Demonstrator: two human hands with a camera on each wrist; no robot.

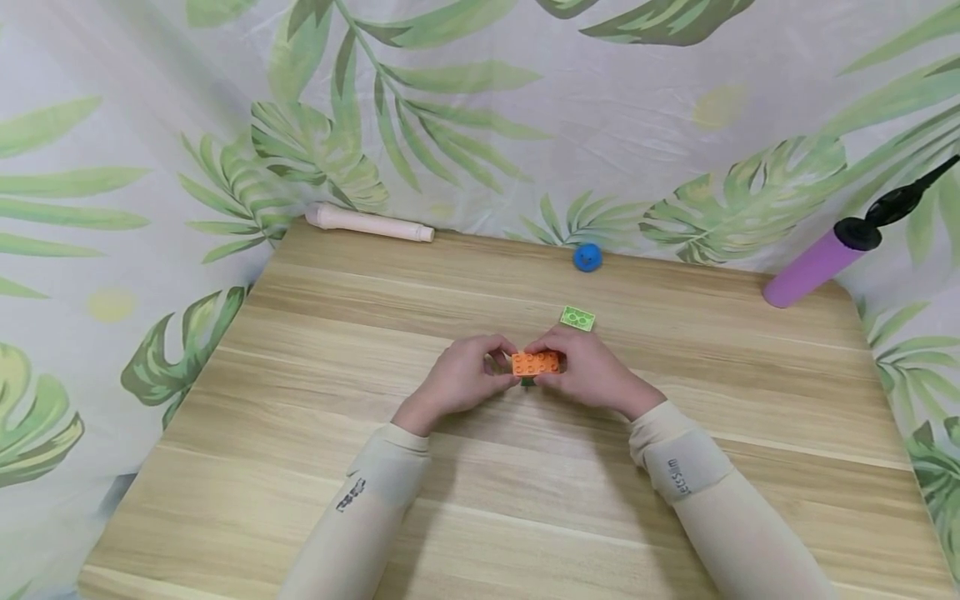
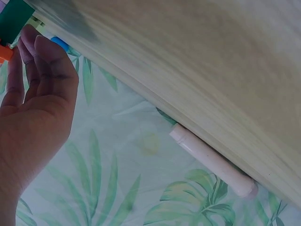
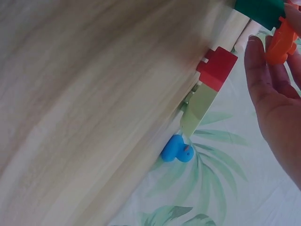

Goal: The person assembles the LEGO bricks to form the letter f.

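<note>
An orange toy brick (image 1: 536, 363) with studs on top is held over the table between both hands. My left hand (image 1: 468, 375) pinches its left end with thumb and fingers. At the other end, my right hand (image 1: 588, 371) grips it the same way. Just beneath the orange brick is a dark green brick (image 3: 261, 12), mostly hidden in the head view; whether the two are joined I cannot tell. A light green brick (image 1: 577, 317) rests beyond the right hand. Against it in the right wrist view sits a red brick (image 3: 217, 68), hidden in the head view.
A blue toy duck (image 1: 587, 257) sits by the table's back edge. At the back left lies a pale pink stick-like thing (image 1: 371, 223) with a rounded end. A purple hand pump (image 1: 813, 265) with a black top stands at the back right, beside the leaf-patterned cloth (image 1: 465, 100).
</note>
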